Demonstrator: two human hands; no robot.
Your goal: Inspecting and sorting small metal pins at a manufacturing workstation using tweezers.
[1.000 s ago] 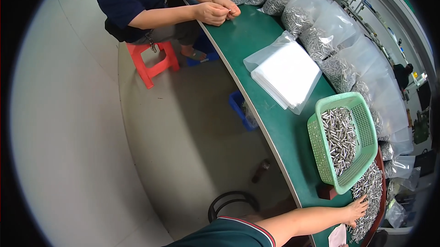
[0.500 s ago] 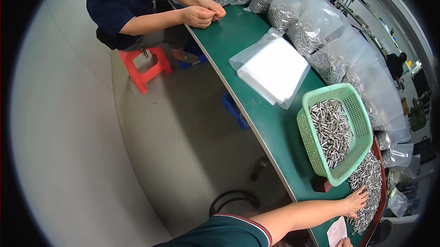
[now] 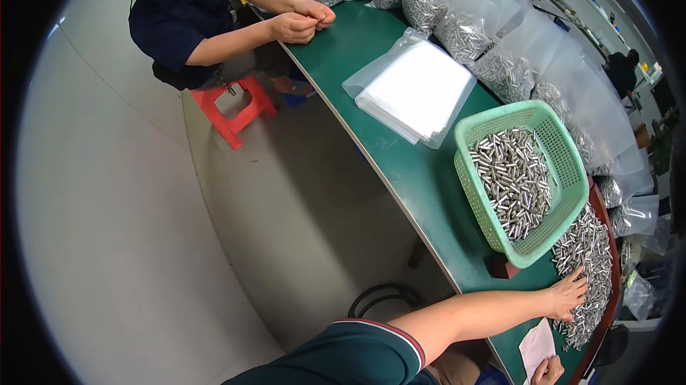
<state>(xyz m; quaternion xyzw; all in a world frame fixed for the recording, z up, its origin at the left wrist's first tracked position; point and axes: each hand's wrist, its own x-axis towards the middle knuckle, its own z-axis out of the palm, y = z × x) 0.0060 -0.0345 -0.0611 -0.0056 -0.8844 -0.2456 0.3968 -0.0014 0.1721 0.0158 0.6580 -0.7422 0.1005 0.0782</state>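
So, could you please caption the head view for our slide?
Left hand on metal pieces beside a green basket, right hand at pink paper.

Small silver metal cylindrical pins (image 3: 589, 238): loose heap, long and shallow, mixed orientations, shiny. Lies on the right end of the green tabletop (image 3: 436, 203), reddish-brown rim (image 3: 616, 278) along its right side. Left hand (image 3: 568, 295) rests spread on the heap's left edge. Pale pink paper sheet (image 3: 536, 346): roughly rectangular, tilted, just below the heap, lower end in the right hand's (image 3: 549, 371) grip.
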